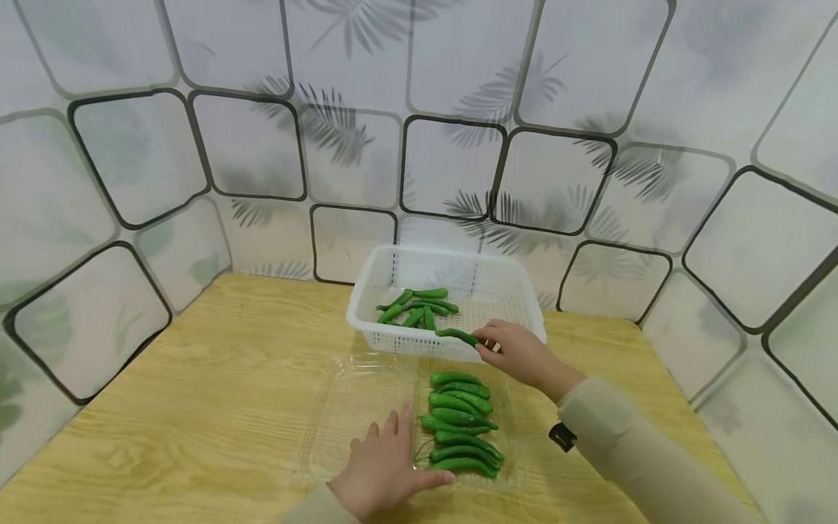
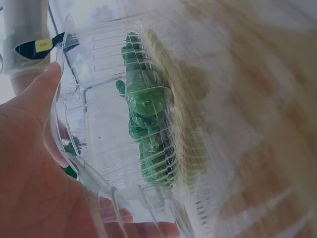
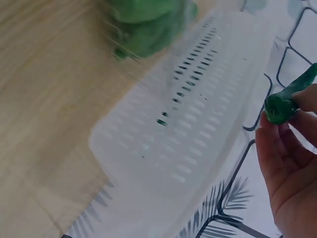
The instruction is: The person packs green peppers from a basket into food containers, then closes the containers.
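R hand (image 1: pixel 517 353) pinches 1 pepper (image 1: pixel 456 335) at basket (image 1: pixel 393 340) near rim; L hand (image 1: pixel 382 466) spread, fingers straight, grips nothing, touches box (image 1: pixel 508 429) near side; prob. approx half done: row of peppers (image 1: pixel 458 418) in box, lid (image 1: pixel 360 393) laid left, sev. more in basket

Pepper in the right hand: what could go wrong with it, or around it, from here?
The pepper is pinched near one end by the right hand, so it might slip and drop into the basket.
The left hand touches the clear box, whose thin-looking plastic could bend or shift.
The packed peppers lie close together, so a bump may disturb them.
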Tool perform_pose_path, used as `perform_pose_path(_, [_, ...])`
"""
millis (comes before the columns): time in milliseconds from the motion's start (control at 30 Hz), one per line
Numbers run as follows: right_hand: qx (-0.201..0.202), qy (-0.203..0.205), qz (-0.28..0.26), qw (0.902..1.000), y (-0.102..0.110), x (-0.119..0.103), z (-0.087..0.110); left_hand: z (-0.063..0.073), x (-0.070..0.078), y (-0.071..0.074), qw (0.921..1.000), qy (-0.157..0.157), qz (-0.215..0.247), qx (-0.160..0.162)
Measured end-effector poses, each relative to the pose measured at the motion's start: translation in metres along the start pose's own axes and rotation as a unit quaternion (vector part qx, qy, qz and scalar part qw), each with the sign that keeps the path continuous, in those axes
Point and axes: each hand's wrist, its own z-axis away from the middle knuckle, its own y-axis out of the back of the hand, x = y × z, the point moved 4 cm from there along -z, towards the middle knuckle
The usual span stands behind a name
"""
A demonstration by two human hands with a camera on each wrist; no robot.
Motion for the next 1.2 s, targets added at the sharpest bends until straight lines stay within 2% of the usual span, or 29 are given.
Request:
perform_pose_path(133, [0.005,0.044,0.042,0.9982,-0.015,-0.005,0.007,0.001,0.001,0.001,1.0,0.001,0.001,-0.001])
perform_pose_path(267, [0.003,0.057,0.079,0.9953,-0.031,-0.007,0.011,0.002,0.002,0.003,1.0,-0.003,0.005,0.0])
perform_pose_path(533, [-0.042,0.012,0.118,0.992,-0.059,-0.001,0.011,0.001,0.001,0.003,1.0,-0.004,0.008,-0.002])
perform_pose_path(967, [-0.037,-0.011,0.169,0.9849,-0.072,0.005,0.009,0.001,0.001,0.003,0.9999,-0.009,0.007,0.0])
perform_pose_path(1200, [-0.03,-0.012,0.161,0.9864,-0.076,0.006,0.01,0.0,0.002,0.002,0.9999,-0.013,0.007,-0.004])
